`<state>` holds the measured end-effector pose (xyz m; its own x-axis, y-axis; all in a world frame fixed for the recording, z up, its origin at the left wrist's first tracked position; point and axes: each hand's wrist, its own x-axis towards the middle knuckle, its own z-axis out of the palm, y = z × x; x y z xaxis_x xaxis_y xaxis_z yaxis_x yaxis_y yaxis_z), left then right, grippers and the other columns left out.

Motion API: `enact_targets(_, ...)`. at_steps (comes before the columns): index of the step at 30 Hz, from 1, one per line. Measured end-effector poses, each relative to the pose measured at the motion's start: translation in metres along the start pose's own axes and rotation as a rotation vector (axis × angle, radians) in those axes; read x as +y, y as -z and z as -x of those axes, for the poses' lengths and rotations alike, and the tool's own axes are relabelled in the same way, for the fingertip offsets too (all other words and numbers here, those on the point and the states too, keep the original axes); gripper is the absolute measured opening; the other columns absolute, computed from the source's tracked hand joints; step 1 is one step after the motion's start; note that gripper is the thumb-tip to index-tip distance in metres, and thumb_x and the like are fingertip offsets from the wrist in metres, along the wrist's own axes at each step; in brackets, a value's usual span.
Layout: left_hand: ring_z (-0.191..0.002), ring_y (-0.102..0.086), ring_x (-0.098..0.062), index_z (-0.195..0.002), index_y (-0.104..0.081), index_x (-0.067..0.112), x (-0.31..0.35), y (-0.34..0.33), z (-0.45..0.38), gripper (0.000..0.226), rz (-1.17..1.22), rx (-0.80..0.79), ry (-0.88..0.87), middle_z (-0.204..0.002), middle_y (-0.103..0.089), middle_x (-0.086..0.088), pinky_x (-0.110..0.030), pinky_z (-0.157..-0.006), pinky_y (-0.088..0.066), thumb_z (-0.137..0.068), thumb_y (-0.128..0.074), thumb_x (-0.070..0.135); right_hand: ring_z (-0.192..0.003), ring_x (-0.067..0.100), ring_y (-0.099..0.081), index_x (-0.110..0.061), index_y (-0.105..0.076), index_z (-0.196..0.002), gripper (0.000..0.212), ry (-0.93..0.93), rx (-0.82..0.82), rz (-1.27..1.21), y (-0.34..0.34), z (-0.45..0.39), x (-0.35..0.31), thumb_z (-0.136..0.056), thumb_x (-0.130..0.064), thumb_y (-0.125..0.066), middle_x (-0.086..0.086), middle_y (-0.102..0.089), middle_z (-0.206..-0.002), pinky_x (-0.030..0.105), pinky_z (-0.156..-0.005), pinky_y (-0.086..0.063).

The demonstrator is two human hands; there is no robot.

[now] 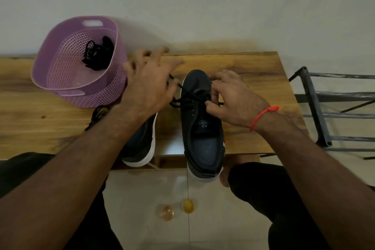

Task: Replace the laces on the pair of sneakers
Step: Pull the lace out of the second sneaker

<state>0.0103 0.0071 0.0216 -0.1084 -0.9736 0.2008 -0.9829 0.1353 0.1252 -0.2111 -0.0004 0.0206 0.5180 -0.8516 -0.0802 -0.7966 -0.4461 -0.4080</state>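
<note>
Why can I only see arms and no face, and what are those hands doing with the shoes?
The camera sits on the person's head and looks down, so you see what they see: their own two arms. There is only this one picture.

In front is a wooden table. On it stand two dark shoes with white soles. The right shoe is in plain sight; the left shoe is partly hidden under an arm.

The right hand, with a red string on its wrist, pinches the black lace of the right shoe. The left hand has its fingers spread; the lace runs under it, but I cannot tell if it holds it.

A purple basket beside the shoes holds more black laces.
</note>
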Motion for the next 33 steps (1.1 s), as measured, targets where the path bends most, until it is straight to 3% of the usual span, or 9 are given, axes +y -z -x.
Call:
enact_targets(2,-0.141,-0.023,-0.033,-0.131,-0.06,0.046,0.018,-0.008,0.008,0.038,-0.036,-0.128,-0.213,-0.16,-0.028,0.006,-0.057,-0.104,-0.025,-0.092,-0.062,0.046,-0.142,0.024,-0.027,-0.016,-0.059,-0.08,0.018,-0.004,0.001,-0.005,0.0,0.0,0.0,-0.086,-0.032,-0.064,0.007,-0.045,-0.146,0.041,-0.116,-0.025)
enact_targets(4,-0.143,-0.021,-0.031,-0.119,-0.068,0.042,0.026,-0.015,0.012,0.027,-0.07,-0.147,-0.253,-0.159,-0.031,0.009,-0.056,-0.105,-0.022,-0.094,-0.06,0.048,-0.141,0.025,-0.028,-0.015,-0.059,-0.08,0.018,-0.009,0.005,-0.009,0.0,-0.001,0.0,-0.086,-0.032,-0.064,0.007,-0.045,-0.146,0.04,-0.115,-0.025)
enact_targets(10,-0.128,-0.039,-0.031,-0.107,-0.069,0.028,-0.011,0.0,-0.011,0.022,-0.043,0.171,0.107,-0.132,-0.059,0.008,-0.049,-0.095,-0.027,-0.097,-0.058,0.044,-0.141,0.024,-0.028,-0.016,-0.059,-0.08,0.017,-0.033,0.011,-0.034,-0.001,0.0,0.001,-0.086,-0.031,-0.064,0.006,-0.046,-0.145,0.036,-0.113,-0.024)
enact_targets(14,-0.135,-0.028,-0.028,-0.113,-0.068,0.041,0.002,-0.003,0.001,0.021,0.111,-0.041,-0.074,-0.147,-0.046,0.013,-0.047,-0.101,-0.023,-0.095,-0.059,0.047,-0.141,0.024,-0.028,-0.016,-0.059,-0.082,0.017,-0.041,0.006,-0.043,-0.003,-0.001,0.0,-0.086,-0.032,-0.064,0.006,-0.046,-0.145,0.038,-0.113,-0.026)
enact_targets(17,-0.141,-0.02,-0.026,-0.116,-0.066,0.042,0.02,-0.017,0.012,0.025,-0.009,-0.197,-0.224,-0.155,-0.036,0.013,-0.053,-0.106,-0.02,-0.094,-0.058,0.05,-0.141,0.023,-0.027,-0.016,-0.059,-0.082,0.017,-0.043,0.002,-0.036,-0.002,-0.001,0.001,-0.086,-0.032,-0.064,0.006,-0.046,-0.144,0.038,-0.113,-0.026)
enact_targets(24,-0.125,-0.04,-0.032,-0.114,-0.065,0.027,-0.015,-0.003,-0.006,0.026,-0.046,0.169,0.166,-0.136,-0.057,0.003,-0.051,-0.094,-0.029,-0.096,-0.059,0.044,-0.141,0.022,-0.028,-0.015,-0.06,-0.082,0.017,-0.055,0.003,-0.051,0.0,0.0,0.001,-0.086,-0.03,-0.065,0.005,-0.048,-0.142,0.036,-0.111,-0.027)
enact_targets(27,-0.135,-0.03,-0.033,-0.135,-0.055,0.04,-0.005,-0.007,0.0,0.047,0.054,0.004,0.012,-0.155,-0.039,0.004,-0.055,-0.101,-0.027,-0.09,-0.066,0.046,-0.141,0.023,-0.028,-0.016,-0.059,-0.082,0.017,-0.054,-0.003,-0.043,-0.001,-0.001,0.001,-0.086,-0.032,-0.065,0.005,-0.048,-0.142,0.038,-0.111,-0.029)
enact_targets(30,-0.141,-0.021,-0.031,-0.131,-0.059,0.045,0.012,-0.02,0.01,0.042,0.003,-0.126,-0.172,-0.16,-0.031,0.007,-0.058,-0.105,-0.025,-0.09,-0.063,0.055,-0.141,0.025,-0.029,-0.019,-0.058,-0.082,0.017,-0.053,-0.006,-0.037,-0.003,-0.002,0.001,-0.086,-0.033,-0.064,0.005,-0.047,-0.143,0.04,-0.112,-0.029)
enact_targets(33,-0.14,-0.021,-0.028,-0.122,-0.065,0.045,0.016,-0.021,0.009,0.035,0.182,-0.122,-0.042,-0.155,-0.038,0.011,-0.053,-0.105,-0.023,-0.092,-0.057,0.062,-0.136,0.026,-0.035,-0.02,-0.055,-0.083,0.017,-0.053,-0.005,-0.038,-0.003,-0.002,0.002,-0.084,-0.037,-0.061,0.004,-0.051,-0.136,0.041,-0.112,-0.033)
